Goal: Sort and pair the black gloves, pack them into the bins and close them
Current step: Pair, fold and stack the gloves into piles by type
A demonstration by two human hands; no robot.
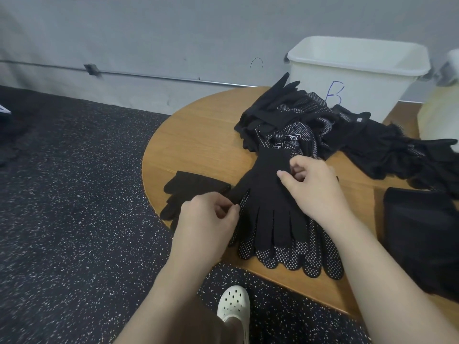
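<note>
Lighting's pretty even and soft, kind of dim indoor stuff, no hard shadows anywhere. The round brown wooden table (198,135) has a mild sheen but no real glare. The black fabric gloves (270,194) swallow most detail. Wide-angle lens bends the edges, and the right side goes smeary, especially the white plastic bin (347,78).

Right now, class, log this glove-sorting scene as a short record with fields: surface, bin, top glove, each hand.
surface: round wooden table
bin: open white plastic bin marked B, at the table's far side
top glove: plain black glove lying on white-dotted black gloves
left hand: pinches the plain glove's edge
right hand: fingers curled at its cuff
</note>
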